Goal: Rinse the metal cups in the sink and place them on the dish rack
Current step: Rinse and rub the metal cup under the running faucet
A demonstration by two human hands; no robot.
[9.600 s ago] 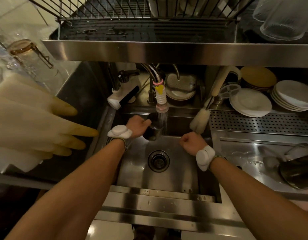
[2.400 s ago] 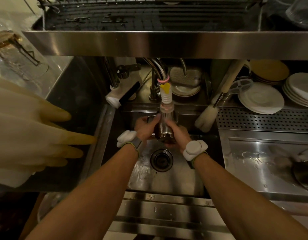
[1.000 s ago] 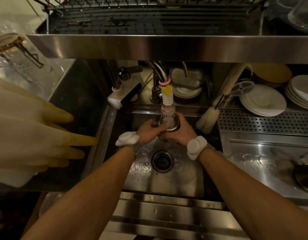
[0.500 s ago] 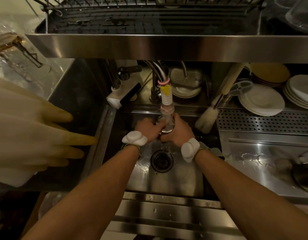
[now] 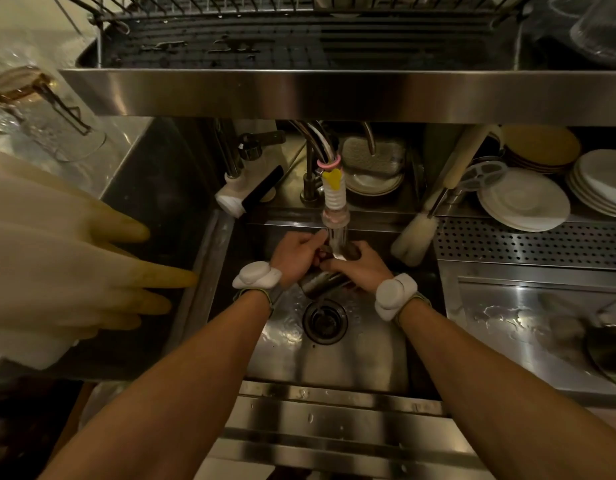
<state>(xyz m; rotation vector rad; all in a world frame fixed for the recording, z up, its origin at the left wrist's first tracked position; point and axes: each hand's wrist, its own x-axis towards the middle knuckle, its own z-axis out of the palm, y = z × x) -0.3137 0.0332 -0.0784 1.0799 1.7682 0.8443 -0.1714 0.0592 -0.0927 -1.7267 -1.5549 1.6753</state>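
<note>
Got my left grip and right grip both clamped round the metal cup, holding it tipped sideways right under the running faucet, low in the sink just above the drain, with the dish rack sitting up on the shelf overhead.

- One head-worn wide-angle view here, facing forward and steeply down into the sink, which fills mid-frame, near.
- Dish rack runs across the top edge, higher and farther back.
- Rubber gloves loom at left, very near the camera.
</note>
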